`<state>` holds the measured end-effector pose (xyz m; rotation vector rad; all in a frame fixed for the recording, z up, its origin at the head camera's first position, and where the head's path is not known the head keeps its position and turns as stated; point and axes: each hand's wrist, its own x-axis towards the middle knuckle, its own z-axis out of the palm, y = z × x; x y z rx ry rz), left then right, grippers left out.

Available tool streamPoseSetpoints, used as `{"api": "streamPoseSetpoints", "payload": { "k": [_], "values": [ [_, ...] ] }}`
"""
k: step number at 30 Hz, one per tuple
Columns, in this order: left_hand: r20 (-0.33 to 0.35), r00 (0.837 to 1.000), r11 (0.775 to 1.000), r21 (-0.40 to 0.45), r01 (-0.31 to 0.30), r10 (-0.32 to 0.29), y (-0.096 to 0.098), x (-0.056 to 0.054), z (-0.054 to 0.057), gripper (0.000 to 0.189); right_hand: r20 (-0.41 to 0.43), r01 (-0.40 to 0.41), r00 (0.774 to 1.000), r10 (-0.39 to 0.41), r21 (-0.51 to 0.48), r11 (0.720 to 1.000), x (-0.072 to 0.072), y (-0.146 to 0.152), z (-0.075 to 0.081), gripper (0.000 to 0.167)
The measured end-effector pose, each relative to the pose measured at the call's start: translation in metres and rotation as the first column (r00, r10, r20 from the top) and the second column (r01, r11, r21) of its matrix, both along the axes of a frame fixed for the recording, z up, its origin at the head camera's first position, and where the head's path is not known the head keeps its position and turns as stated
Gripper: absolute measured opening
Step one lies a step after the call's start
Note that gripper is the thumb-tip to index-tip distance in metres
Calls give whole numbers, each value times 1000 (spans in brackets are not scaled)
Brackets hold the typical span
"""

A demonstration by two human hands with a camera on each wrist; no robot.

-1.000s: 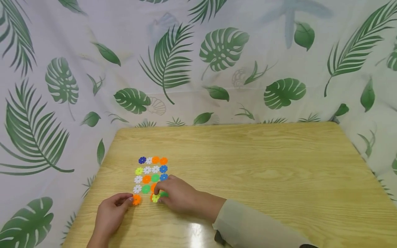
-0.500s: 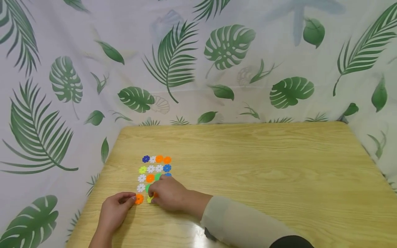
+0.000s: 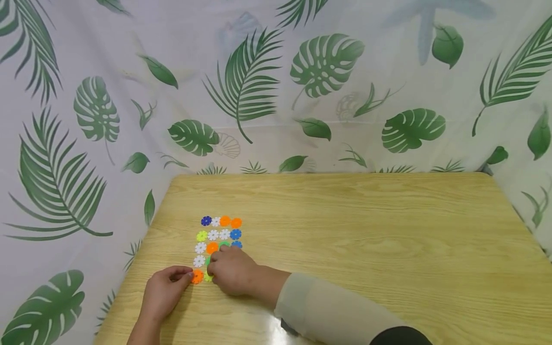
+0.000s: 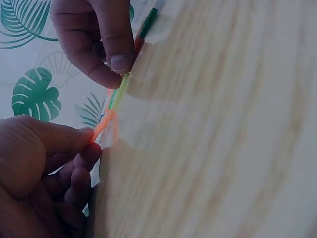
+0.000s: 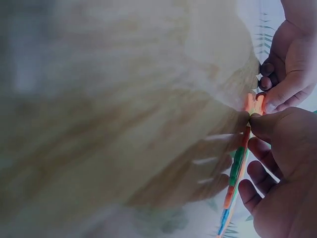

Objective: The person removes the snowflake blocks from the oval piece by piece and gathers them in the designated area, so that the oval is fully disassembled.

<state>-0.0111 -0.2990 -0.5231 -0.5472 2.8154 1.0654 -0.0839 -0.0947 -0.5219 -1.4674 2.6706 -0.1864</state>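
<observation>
My left hand (image 3: 166, 290) pinches an orange snowflake disc (image 3: 197, 277) at its left edge, flat on the table, between thumb and index finger. My right hand (image 3: 234, 270) reaches over the grid's lower right and pinches a yellow-green snowflake disc (image 3: 208, 277) right beside the orange one. In the left wrist view, the yellow-green disc (image 4: 121, 91) shows edge-on under the right thumb, close to the orange disc (image 4: 104, 124). Green and red-orange discs beyond are partly hidden behind the right hand; a green disc (image 5: 236, 166) shows in the right wrist view.
Rows of snowflake discs lie above the hands, including a dark blue disc (image 3: 206, 221), a white disc (image 3: 213, 235) and a blue disc (image 3: 235, 234). The wooden table (image 3: 366, 249) stretches right. A leaf-printed cloth (image 3: 267, 105) hangs behind it.
My right hand has moved left, bringing the yellow-green disc up beside the orange one and covering more of the lower rows. The left hand keeps its pinch. The head view has shifted slightly.
</observation>
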Motion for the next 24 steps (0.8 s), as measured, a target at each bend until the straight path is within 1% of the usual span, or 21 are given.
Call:
{"api": "streamPoseSetpoints", "payload": {
  "k": [3,6,10,12,14,16,18,20,24],
  "values": [
    [6,1000,1000,-4,9,-9,-1,-2,0,23,15,0,1000,1,-19,1000,-3,5,6,20],
    [9,1000,1000,-13,20,-20,-2,-6,0,25,52,18,999,-14,-71,997,-10,20,21,22],
    [16,999,999,-19,32,-32,-3,-10,-1,28,93,72,994,-59,-145,987,-18,48,42,22],
    [25,999,999,-23,37,-37,-6,-10,-2,30,107,107,990,-88,-180,978,-18,64,49,23],
    [27,999,999,-29,27,-26,-9,-9,-2,30,124,140,986,-115,-224,964,-17,80,55,23],
    [24,1000,999,-38,1,0,-14,-5,0,30,143,166,981,-129,-282,945,-14,95,59,23],
    [21,999,998,-51,-23,24,-19,-2,2,30,171,194,975,-141,-349,917,-9,113,63,24],
    [21,999,997,-63,-38,40,-22,1,5,31,194,223,969,-153,-418,881,-4,132,66,24],
    [31,998,996,-77,-43,45,-21,5,10,32,209,287,956,-206,-521,804,5,176,65,24]
  ]
}}
